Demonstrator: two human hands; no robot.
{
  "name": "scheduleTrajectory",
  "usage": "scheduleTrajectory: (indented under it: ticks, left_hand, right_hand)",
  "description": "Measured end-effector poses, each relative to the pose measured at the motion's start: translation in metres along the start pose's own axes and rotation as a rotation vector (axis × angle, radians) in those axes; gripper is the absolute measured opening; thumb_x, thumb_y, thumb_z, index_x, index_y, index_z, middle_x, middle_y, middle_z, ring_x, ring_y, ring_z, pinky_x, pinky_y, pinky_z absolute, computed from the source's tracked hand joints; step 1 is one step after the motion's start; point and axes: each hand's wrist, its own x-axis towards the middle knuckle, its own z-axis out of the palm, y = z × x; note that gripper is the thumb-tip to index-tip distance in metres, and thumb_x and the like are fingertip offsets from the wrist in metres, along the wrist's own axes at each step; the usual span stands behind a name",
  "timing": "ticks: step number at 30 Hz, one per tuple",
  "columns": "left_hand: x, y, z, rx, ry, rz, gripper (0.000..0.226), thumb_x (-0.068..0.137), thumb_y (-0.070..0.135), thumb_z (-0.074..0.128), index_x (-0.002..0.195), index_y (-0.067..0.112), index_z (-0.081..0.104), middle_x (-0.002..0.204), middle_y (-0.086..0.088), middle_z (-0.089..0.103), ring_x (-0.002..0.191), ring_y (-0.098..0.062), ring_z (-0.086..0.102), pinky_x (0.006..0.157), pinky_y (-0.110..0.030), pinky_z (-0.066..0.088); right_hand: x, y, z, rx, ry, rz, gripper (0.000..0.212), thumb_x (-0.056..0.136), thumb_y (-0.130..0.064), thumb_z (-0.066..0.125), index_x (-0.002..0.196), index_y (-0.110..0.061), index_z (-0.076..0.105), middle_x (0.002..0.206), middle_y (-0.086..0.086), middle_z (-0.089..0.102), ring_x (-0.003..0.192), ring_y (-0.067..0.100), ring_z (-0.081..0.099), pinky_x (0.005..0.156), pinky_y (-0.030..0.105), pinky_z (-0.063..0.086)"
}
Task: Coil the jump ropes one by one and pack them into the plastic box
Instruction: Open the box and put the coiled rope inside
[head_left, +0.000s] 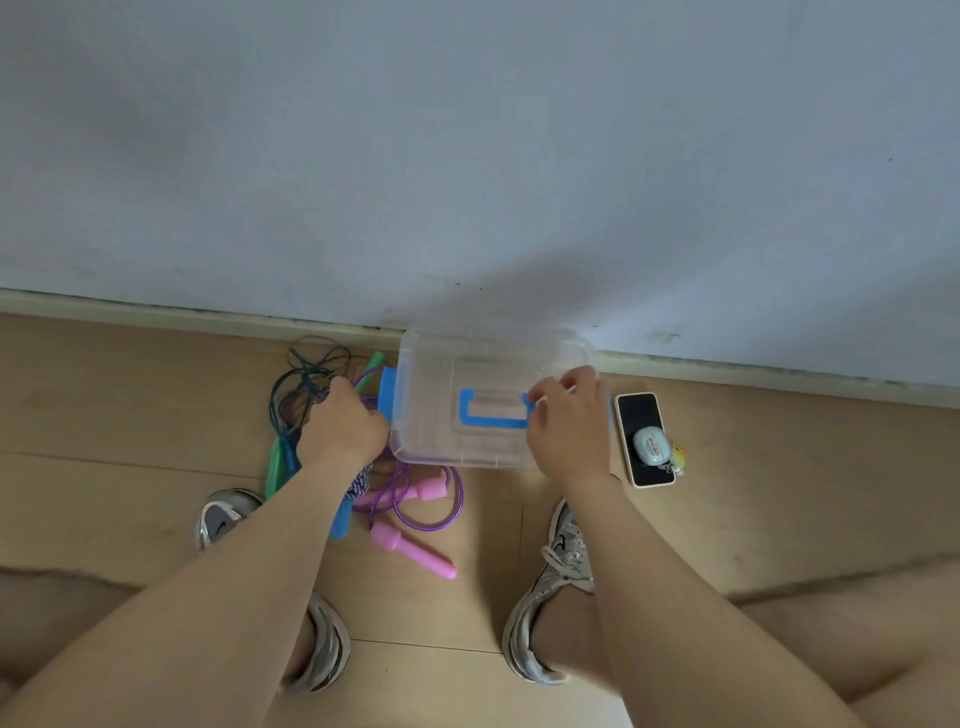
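A clear plastic box (441, 374) with its lid on, a blue carry handle (491, 415) and a blue side latch (387, 389) stands on the floor by the wall. My left hand (345, 421) curls around the box's left end at that latch. Over the box's right end my right hand (566, 415) grips with bent fingers. Left of and in front of the box lie loose jump ropes: a purple rope (452, 514) with pink handles (410, 551), a dark thin rope (306, 374) with green handles (275, 467), and a patterned rope with a blue handle (342, 519).
A phone (641, 415) with a small white case (652, 449) on it lies right of the box. The wall and baseboard (156, 312) run right behind the box. My shoes (556, 571) and knees are close in front on the wooden floor.
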Motion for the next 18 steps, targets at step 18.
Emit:
scheduleTrajectory:
  ticks: [18]
  left_hand:
    - [-0.020, 0.000, -0.028, -0.169, -0.030, 0.193, 0.016, 0.095, 0.026, 0.062, 0.095, 0.025, 0.078, 0.106, -0.003, 0.076, 0.091, -0.022, 0.062, 0.082, -0.031, 0.048]
  right_hand:
    - [0.002, -0.051, -0.017, -0.121, -0.220, -0.111, 0.024, 0.100, -0.034, 0.064, 0.115, -0.018, 0.055, 0.117, 0.003, 0.063, 0.117, 0.030, 0.048, 0.088, 0.042, 0.037]
